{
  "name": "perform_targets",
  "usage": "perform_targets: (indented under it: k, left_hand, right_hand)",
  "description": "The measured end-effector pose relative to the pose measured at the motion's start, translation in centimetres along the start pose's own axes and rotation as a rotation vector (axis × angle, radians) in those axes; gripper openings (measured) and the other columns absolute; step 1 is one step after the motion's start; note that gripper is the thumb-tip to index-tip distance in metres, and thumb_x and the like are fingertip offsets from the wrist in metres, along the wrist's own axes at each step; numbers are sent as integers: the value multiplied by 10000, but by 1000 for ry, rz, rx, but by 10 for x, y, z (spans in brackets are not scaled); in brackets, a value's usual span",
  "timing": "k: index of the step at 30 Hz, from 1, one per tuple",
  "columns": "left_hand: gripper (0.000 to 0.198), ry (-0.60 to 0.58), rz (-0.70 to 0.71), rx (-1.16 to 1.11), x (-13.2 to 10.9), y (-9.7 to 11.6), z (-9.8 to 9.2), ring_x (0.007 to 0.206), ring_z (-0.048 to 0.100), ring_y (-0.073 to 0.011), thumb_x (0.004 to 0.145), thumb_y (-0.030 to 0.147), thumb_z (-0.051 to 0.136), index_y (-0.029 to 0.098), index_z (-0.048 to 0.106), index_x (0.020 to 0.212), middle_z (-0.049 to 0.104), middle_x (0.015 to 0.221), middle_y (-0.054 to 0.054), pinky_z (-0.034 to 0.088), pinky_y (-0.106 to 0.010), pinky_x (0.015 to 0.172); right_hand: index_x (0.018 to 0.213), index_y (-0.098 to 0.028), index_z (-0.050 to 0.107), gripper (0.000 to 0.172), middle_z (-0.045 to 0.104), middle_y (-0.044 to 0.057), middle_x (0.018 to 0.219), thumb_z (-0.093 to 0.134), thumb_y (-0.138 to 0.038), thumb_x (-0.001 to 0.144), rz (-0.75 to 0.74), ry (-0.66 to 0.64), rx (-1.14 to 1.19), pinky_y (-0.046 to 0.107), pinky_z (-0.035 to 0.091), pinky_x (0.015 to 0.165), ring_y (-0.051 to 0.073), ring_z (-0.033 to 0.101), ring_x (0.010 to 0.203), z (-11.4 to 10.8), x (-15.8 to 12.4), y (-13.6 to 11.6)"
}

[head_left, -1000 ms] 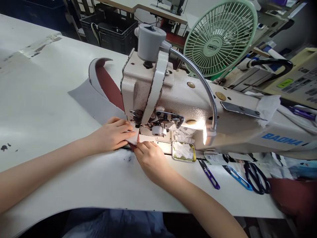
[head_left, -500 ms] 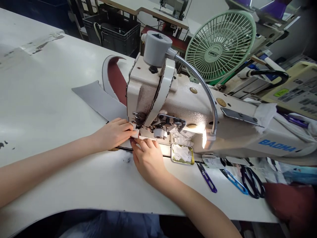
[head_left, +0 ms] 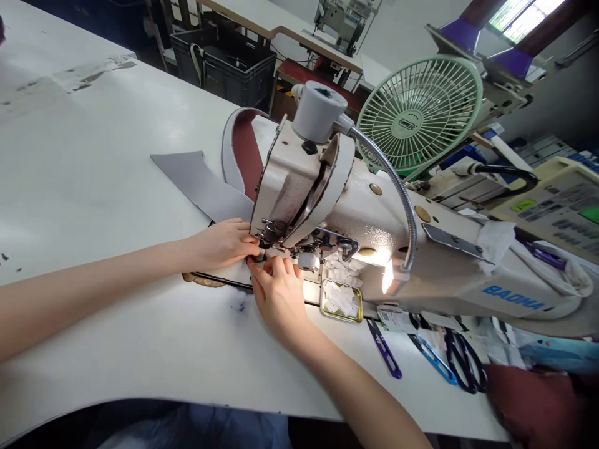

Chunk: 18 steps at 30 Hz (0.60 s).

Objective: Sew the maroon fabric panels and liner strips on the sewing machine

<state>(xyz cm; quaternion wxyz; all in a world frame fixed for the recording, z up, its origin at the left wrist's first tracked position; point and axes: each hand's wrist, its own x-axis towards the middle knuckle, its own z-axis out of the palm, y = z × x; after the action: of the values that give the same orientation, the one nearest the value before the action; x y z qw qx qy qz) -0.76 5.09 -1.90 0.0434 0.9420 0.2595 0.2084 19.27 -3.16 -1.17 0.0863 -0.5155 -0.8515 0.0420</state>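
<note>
At the needle end of a sewing machine [head_left: 304, 181], both hands meet over a grey-and-maroon piece of sheet material [head_left: 246, 149]. It curves up behind the machine head, maroon on its inner face, and a flat grey part [head_left: 201, 184] lies on the table to the left. My left hand [head_left: 227, 244] is closed at the material's edge, fingertips beside the presser foot. Just right of it, my right hand [head_left: 281, 290] pinches the near edge with bent fingers. Fingers and machine head mostly hide the stretch of material under the needle.
A small tin [head_left: 341, 301] of white pieces sits by the machine bed. Purple thread snips [head_left: 384, 349], blue snips [head_left: 434, 360] and black-handled scissors [head_left: 463, 362] lie to its right. A green fan [head_left: 418, 118] stands behind, and a lit lamp [head_left: 395, 277] hangs low over the bed.
The view has shifted, so the machine sits further right and lower. The pale, maroon-edged bit between my fingertips is now mostly hidden. Both hands stay at the needle.
</note>
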Motion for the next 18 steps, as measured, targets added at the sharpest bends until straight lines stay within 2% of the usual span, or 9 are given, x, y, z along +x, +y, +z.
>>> perform_targets:
  k: [4,9,13,18]
  left_hand:
    - [252,-30,70,15,0,-10,2,934,579,-190,931,82,515,229,719,915,713,960,-21,391,-320,785]
    - [271,-9,50,-107,3,-18,-1,838,541,-169,972,121,481,190,702,832,669,837,-23,400,-286,761]
    - [260,13,48,-208,8,-19,-7,792,520,-142,984,147,488,169,677,807,650,829,-20,401,-260,762]
    - [292,26,37,-156,10,-20,-9,783,524,-141,1008,194,454,158,676,822,652,846,-32,398,-262,734]
  right_hand:
    - [1345,-326,628,367,634,102,1068,527,-314,992,29,-30,-13,376,408,813,245,571,926,-2,5,-1]
    - [1429,-332,549,435,622,119,1111,529,-334,995,59,-67,-53,397,433,828,243,578,901,-2,8,-2]
    - [1463,-332,510,482,624,111,1084,548,-343,983,61,-59,-26,382,441,810,246,576,899,1,10,0]
    - [1377,-329,593,401,638,90,1097,535,-302,981,39,-13,83,344,416,785,225,573,903,2,6,1]
